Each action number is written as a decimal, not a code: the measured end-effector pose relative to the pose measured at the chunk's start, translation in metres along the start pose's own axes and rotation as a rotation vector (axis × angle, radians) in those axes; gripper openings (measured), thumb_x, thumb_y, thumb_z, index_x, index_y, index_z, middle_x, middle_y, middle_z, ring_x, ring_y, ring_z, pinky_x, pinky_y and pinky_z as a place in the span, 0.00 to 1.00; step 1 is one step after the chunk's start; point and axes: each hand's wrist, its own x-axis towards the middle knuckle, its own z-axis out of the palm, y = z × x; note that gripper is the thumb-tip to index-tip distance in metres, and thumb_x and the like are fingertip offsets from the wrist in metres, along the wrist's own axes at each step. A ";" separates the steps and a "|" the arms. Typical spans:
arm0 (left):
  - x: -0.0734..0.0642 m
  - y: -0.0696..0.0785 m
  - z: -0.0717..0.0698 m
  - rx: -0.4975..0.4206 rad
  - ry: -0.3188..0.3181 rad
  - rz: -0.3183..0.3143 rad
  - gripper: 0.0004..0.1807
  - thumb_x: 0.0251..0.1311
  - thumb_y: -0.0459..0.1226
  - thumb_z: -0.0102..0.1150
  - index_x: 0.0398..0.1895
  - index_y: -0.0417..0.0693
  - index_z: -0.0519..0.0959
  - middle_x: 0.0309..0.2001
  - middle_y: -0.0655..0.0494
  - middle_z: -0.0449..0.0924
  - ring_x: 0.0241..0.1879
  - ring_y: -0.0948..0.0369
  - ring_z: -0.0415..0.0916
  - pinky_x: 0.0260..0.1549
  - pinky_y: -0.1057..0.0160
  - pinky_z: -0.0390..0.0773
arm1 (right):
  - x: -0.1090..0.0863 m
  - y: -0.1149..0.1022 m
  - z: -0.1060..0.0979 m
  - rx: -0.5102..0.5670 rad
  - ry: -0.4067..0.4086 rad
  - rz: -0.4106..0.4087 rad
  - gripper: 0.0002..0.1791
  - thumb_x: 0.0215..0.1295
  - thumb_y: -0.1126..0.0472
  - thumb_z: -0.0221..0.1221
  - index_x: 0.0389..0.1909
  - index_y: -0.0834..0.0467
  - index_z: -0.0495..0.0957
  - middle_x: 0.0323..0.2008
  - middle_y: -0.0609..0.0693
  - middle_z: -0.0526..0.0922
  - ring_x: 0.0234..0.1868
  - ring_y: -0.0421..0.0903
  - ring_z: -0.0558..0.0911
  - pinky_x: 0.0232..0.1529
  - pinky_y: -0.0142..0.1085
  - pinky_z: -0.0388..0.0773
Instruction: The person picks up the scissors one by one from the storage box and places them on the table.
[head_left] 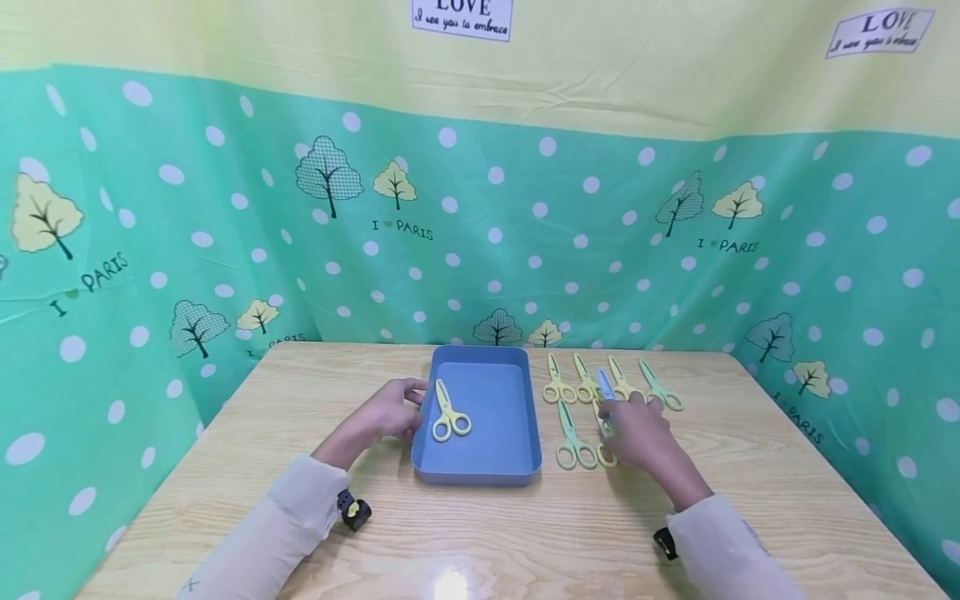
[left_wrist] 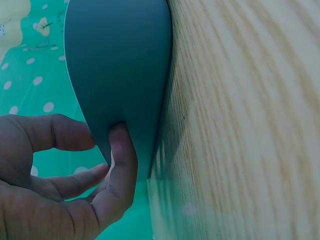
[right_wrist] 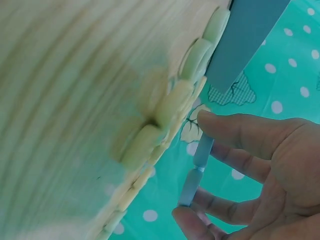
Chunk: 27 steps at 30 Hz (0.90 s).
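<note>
My left hand (head_left: pixel 393 410) holds the left wall of a blue-grey tray (head_left: pixel 477 480); in the left wrist view one finger (left_wrist: pixel 122 155) lies on the tray's outer side while others reach its rim. Inside the tray lies a pair of yellow scissors (head_left: pixel 443 408). My right hand (head_left: pixel 637 429) pinches a pair of blue scissors (head_left: pixel 606 385) by the handle loops, seen edge-on in the right wrist view (right_wrist: pixel 191 186). These are raised above the table. Below that hand, yellow scissors (head_left: pixel 606 457) are partly covered, beside green scissors (head_left: pixel 568 433).
Along the back right of the wooden table (head_left: pixel 480 533) lie yellow scissors (head_left: pixel 556 387), two more yellow pairs, and green scissors (head_left: pixel 660 390) at the far right end. A patterned green and yellow curtain (head_left: pixel 525 217) hangs behind the table and along its sides.
</note>
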 end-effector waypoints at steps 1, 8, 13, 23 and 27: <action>0.000 0.000 0.000 -0.003 0.000 -0.001 0.43 0.47 0.19 0.53 0.74 0.35 0.64 0.58 0.36 0.71 0.36 0.50 0.80 0.29 0.57 0.86 | -0.001 0.002 -0.001 0.000 -0.004 0.002 0.21 0.55 0.66 0.69 0.53 0.61 0.84 0.48 0.70 0.75 0.47 0.69 0.69 0.33 0.52 0.77; 0.001 0.000 -0.001 0.006 -0.001 -0.001 0.43 0.47 0.19 0.53 0.74 0.35 0.64 0.58 0.36 0.71 0.38 0.50 0.80 0.29 0.57 0.86 | -0.003 0.021 -0.004 -0.013 -0.047 0.025 0.22 0.52 0.70 0.66 0.51 0.62 0.84 0.48 0.70 0.77 0.50 0.74 0.70 0.33 0.58 0.79; 0.001 0.000 -0.001 0.005 0.002 0.001 0.42 0.48 0.19 0.53 0.74 0.35 0.64 0.58 0.36 0.72 0.39 0.50 0.80 0.30 0.57 0.86 | -0.004 0.032 -0.007 -0.031 -0.090 0.035 0.19 0.52 0.67 0.70 0.48 0.62 0.84 0.45 0.66 0.79 0.50 0.69 0.71 0.39 0.58 0.76; 0.001 -0.002 -0.001 0.009 0.002 0.000 0.42 0.49 0.19 0.53 0.74 0.35 0.64 0.57 0.36 0.72 0.39 0.50 0.80 0.30 0.57 0.86 | -0.008 0.044 -0.010 -0.034 -0.141 0.024 0.20 0.49 0.65 0.75 0.45 0.61 0.85 0.45 0.64 0.82 0.48 0.62 0.75 0.49 0.59 0.67; 0.001 -0.001 0.000 0.017 0.003 -0.001 0.42 0.49 0.19 0.54 0.74 0.35 0.64 0.58 0.37 0.72 0.39 0.50 0.80 0.31 0.57 0.86 | -0.009 0.046 -0.010 -0.015 -0.165 0.048 0.20 0.49 0.65 0.76 0.44 0.60 0.85 0.43 0.62 0.82 0.44 0.60 0.73 0.46 0.55 0.70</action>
